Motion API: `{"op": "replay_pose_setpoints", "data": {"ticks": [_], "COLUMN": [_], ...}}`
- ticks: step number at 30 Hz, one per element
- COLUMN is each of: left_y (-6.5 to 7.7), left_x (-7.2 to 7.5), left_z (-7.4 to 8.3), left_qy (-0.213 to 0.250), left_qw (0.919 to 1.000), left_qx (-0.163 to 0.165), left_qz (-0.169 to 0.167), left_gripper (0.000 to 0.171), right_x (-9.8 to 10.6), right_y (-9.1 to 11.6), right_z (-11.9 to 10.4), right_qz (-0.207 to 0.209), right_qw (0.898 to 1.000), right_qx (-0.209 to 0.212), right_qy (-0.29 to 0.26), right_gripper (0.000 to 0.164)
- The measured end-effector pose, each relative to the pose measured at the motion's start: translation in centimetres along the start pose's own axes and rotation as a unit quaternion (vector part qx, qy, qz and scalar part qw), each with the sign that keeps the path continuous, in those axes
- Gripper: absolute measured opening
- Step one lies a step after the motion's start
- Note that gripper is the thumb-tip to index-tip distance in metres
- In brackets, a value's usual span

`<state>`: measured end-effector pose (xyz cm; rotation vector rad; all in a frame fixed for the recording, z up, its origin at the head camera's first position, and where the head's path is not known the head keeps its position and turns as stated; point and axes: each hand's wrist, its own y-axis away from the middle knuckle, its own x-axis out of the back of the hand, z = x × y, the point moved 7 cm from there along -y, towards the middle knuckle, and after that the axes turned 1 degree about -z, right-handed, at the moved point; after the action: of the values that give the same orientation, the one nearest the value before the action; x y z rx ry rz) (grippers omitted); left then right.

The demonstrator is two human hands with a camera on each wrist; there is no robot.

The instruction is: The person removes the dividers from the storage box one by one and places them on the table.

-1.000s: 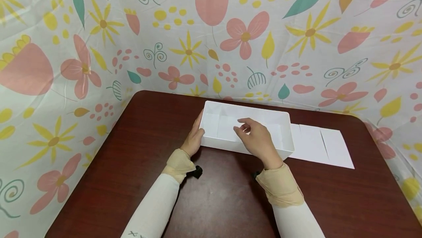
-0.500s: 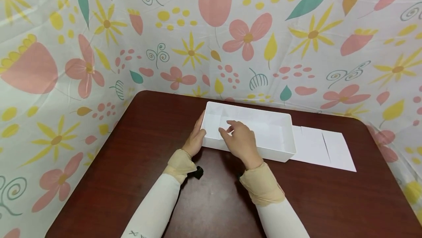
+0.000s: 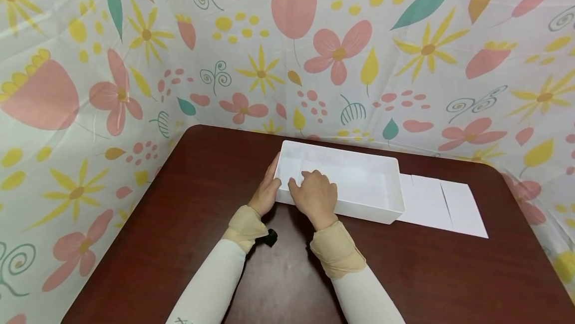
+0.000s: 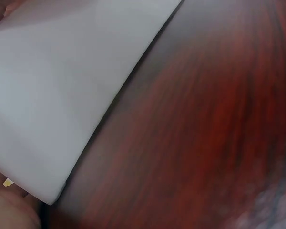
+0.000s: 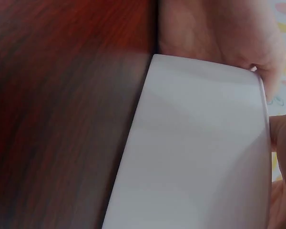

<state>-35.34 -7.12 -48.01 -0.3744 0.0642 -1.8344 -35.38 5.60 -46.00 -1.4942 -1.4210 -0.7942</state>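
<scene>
A shallow white open-topped box (image 3: 359, 212) stands on the table, with a thin white divider (image 3: 302, 176) across its left part. My left hand (image 3: 266, 191) grips the box's left end, thumb at the near rim and fingers along the outer wall. Over the left part of the box is my right hand (image 3: 315, 196), thumb and index finger on either side of the divider. Whether they pinch it I cannot tell. In the right wrist view the right fingers (image 5: 283, 157) reach past the rim of the box wall (image 5: 195, 143). The left wrist view shows the plain outer wall (image 4: 71, 90).
Flat white card pieces (image 3: 462, 209) with thin slits between them lie to the right of the box, partly hidden behind it. The dark red-brown table (image 3: 179, 244) ends at the back against a flowered cloth (image 3: 260, 24).
My right hand has moved left along the box, from its middle to the divider, and its fingers are lower. My left hand stays at the left end.
</scene>
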Motion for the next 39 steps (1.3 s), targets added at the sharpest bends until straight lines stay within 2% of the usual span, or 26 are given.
{"op": "replay_pose_setpoints", "data": {"ticks": [5, 15, 25, 34, 39], "left_y": [0.09, 0.04, 0.02, -0.08, 0.01], "left_x": [-0.02, -0.07, -0.04, -0.09, -0.06], "left_z": [0.07, 0.16, 0.21, 0.27, 0.16], "left_qy": [-0.001, -0.01, -0.015, -0.014, -0.017], "left_qw": [1.0, 0.9999, 0.9998, 0.9998, 0.9998], "left_qx": [-0.003, -0.009, -0.003, -0.012, -0.008], "left_qz": [0.001, 0.005, 0.009, 0.008, 0.005], "left_gripper": [0.073, 0.07, 0.072, 0.072, 0.071], "right_x": [-0.16, 0.01, 0.23, 0.63, 0.81], "right_y": [0.02, -0.03, 0.07, 0.19, 0.1], "right_z": [-0.01, 0.06, 0.03, -0.03, 0.01], "right_qz": [0.004, 0.032, 0.068, 0.106, 0.107], "right_qw": [1.0, 0.999, 0.998, 0.994, 0.993], "right_qx": [-0.007, -0.003, 0.012, 0.03, 0.029], "right_qy": [0.012, 0.022, 0.01, -0.005, -0.028], "right_gripper": [0.04, 0.039, 0.038, 0.033, 0.034]}}
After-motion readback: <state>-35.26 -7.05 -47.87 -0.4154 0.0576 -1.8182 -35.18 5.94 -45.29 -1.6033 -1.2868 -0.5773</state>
